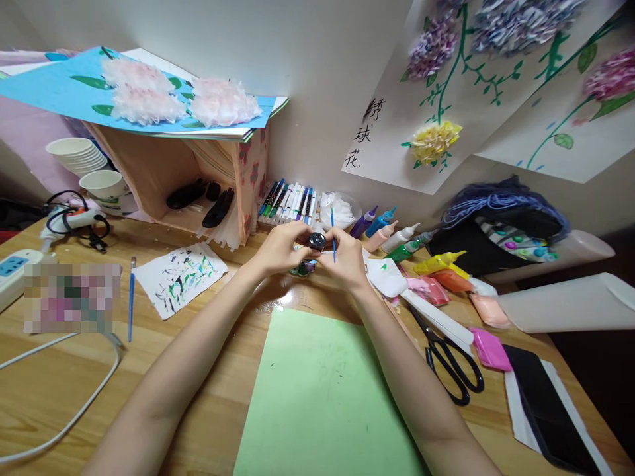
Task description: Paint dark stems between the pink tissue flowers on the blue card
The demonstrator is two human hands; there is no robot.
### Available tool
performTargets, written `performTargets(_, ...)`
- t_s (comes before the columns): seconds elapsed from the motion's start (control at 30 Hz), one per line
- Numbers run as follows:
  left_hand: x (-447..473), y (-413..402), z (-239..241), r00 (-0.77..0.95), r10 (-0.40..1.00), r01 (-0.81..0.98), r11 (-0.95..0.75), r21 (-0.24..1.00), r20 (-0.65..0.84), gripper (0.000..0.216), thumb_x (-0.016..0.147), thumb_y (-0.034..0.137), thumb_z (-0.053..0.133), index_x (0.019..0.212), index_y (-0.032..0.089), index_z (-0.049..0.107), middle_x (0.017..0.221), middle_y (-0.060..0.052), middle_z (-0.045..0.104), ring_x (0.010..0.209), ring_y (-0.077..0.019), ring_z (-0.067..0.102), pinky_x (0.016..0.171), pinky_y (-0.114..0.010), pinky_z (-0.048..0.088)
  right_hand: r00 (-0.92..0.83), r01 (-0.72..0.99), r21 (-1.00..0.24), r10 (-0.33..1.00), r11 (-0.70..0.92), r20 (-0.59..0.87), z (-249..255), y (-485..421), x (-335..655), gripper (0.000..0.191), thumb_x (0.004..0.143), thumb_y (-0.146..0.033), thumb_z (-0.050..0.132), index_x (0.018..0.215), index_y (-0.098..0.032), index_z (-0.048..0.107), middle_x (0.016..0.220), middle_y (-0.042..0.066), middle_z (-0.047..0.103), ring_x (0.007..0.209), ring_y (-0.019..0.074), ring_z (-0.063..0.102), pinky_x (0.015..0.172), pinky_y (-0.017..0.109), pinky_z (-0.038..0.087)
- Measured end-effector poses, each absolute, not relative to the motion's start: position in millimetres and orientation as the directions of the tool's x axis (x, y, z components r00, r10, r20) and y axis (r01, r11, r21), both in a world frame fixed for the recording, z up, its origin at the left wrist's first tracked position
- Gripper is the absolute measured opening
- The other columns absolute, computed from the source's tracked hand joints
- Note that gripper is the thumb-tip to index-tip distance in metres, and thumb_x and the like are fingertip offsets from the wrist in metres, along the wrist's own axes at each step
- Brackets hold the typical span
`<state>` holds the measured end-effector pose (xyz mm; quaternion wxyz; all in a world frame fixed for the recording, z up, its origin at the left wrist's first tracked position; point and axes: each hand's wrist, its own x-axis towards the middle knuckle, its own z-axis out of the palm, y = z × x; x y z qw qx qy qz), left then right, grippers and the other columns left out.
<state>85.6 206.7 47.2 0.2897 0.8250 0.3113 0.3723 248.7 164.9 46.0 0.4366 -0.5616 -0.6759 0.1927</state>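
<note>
Beyond the far edge of a light green sheet of paper (322, 390), my two hands are close together. My left hand (282, 250) is closed round the side of a small dark round-topped bottle (317, 240). My right hand (346, 259) pinches a thin blue paintbrush (333, 221), which stands nearly upright, and its fingers also come up against the bottle. Whether the bottle has a cap on is too small to tell. Just below the hands, partly hidden, sits a small container with smears of colour (303, 268).
Marker pens (292, 202) and squeeze paint bottles (394, 237) line the wall side. Black-handled scissors (449, 360) and a phone (550, 410) lie on the right. Left are a paint-marked paper (181, 277), another brush (131, 301) and an open box (171, 175).
</note>
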Motion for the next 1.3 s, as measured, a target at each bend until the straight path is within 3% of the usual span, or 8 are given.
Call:
performTargets(0.57,85.9,207.8,42.7,0.533,0.718,0.330,-0.663,0.672,0.448,0.015,0.067,0.011,0.056,0.081,0.015,0.061,0.082,-0.004,0.065,0.074,-0.0164,0.060,0.070,-0.027,0.047,-0.008,0.610,-0.739,0.935,0.286,0.355,42.2,166.4,250.5,0.018,0.063,-0.026,0.065,0.066,-0.020,0.049,0.061,-0.004,0.055,0.057,0.0127,0.050,0.055,0.024,0.035)
performTargets(1.3,85.3,208.9,40.5,0.548,0.678,0.333,-0.714,0.616,0.490,0.019,0.065,0.010,0.049,0.080,0.014,0.061,0.080,-0.005,0.064,0.073,-0.0169,0.058,0.067,-0.027,0.043,0.007,0.517,-0.811,0.946,0.275,0.325,42.2,166.1,250.8,0.026,0.061,-0.026,0.069,0.061,-0.019,0.045,0.058,-0.006,0.044,0.057,0.0093,0.039,0.053,0.022,0.028)
